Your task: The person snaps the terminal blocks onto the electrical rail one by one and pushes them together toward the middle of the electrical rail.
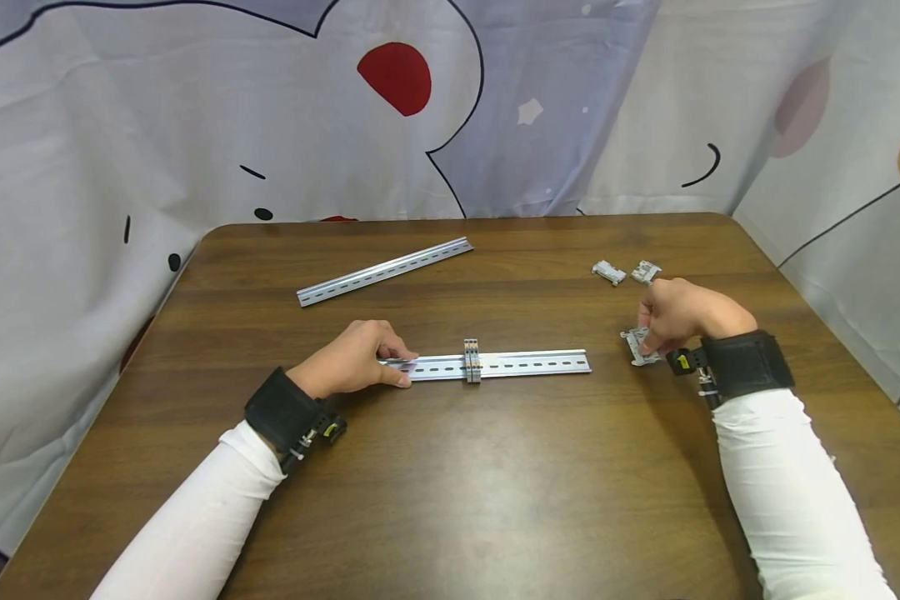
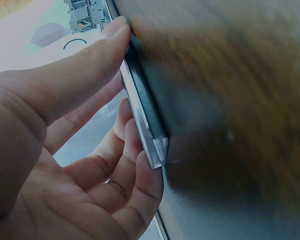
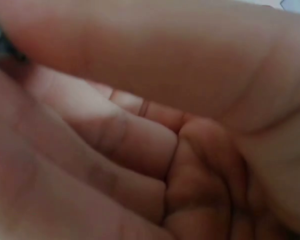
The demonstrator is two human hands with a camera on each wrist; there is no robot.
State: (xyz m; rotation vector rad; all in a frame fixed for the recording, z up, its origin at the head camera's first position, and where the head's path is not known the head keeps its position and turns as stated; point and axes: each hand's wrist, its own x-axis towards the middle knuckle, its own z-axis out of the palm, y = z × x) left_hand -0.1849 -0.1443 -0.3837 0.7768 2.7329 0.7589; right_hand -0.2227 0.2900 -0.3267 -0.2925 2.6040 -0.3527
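A slotted metal DIN rail (image 1: pixel 528 364) lies across the middle of the table. My left hand (image 1: pixel 354 358) grips its left end, thumb on the near edge and fingers along the far one. The left wrist view shows the rail (image 2: pixel 142 112) between thumb and curled fingers. Several grey terminal blocks (image 1: pixel 472 363) sit side by side on the rail, right of that hand. Over at the right, my right hand (image 1: pixel 678 312) pinches a light grey terminal block (image 1: pixel 633 342) at the tabletop. Its own fingers fill the right wrist view and hide most of the block.
A second DIN rail (image 1: pixel 386 271) lies slanted farther back on the wooden table (image 1: pixel 450 492). Two more loose grey pieces, a small one (image 1: pixel 608 272) and another (image 1: pixel 646 271), lie behind the right hand. A printed cloth (image 1: pixel 195 108) hangs behind the table.
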